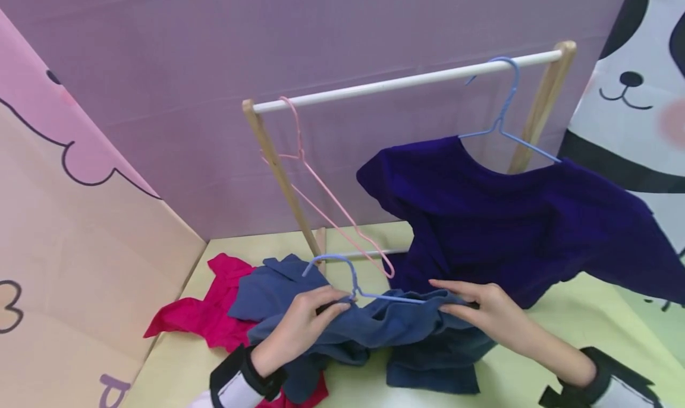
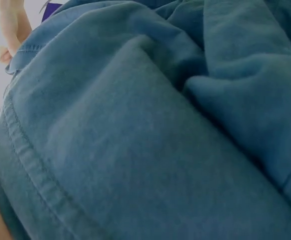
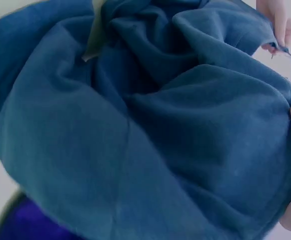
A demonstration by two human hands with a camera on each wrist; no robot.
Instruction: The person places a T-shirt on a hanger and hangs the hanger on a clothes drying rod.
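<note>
A blue-grey garment (image 1: pixel 374 330) hangs bunched between my two hands, low over the table, with a blue hanger (image 1: pixel 353 277) at its upper edge. My left hand (image 1: pixel 310 322) pinches the cloth and hanger beside the base of the hook. Along the opposite side, my right hand (image 1: pixel 492 313) holds the cloth edge between thumb and fingers, near the hanger's right end. That end goes out of sight under the fabric. Blue cloth (image 2: pixel 135 125) fills most of the left wrist view; in the right wrist view, the left hand (image 3: pixel 275 20) shows at the garment's far edge.
Behind stands a clothes rack with a white rail (image 1: pixel 401 85). A pink bare hanger (image 1: pixel 342 212) hangs at its left, a dark purple shirt (image 1: pixel 481 217) on a blue hanger (image 1: pixel 505 104) at its right. Red cloth (image 1: pixel 214 313) lies on the yellow table (image 1: pixel 176 360).
</note>
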